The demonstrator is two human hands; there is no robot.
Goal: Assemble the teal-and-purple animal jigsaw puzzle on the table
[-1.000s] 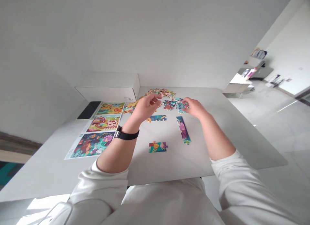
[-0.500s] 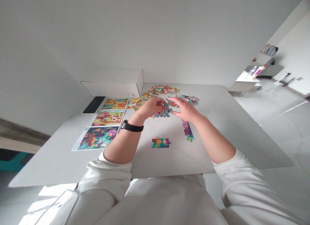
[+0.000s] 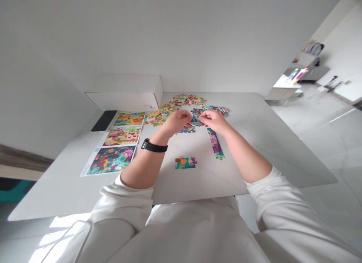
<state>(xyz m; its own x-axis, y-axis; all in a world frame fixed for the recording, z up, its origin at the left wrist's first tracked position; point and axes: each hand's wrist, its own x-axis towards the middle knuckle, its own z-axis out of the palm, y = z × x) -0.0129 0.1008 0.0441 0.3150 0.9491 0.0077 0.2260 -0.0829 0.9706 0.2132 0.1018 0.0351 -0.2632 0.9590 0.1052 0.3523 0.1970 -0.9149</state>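
Puzzle piece pinched between both hands, long axis unclear

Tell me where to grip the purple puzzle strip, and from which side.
Probably best to pinch the purple puzzle strip across its middle, by both long edges, coming down from above. It lies flat, long and narrow, with its middle uncovered; it looks joined from smaller parts, so lifting one end might split it.

The puzzle strip is mostly purple, green-tipped. The short puzzle block shows yellow leafy shapes on teal. The wristband is plain black.
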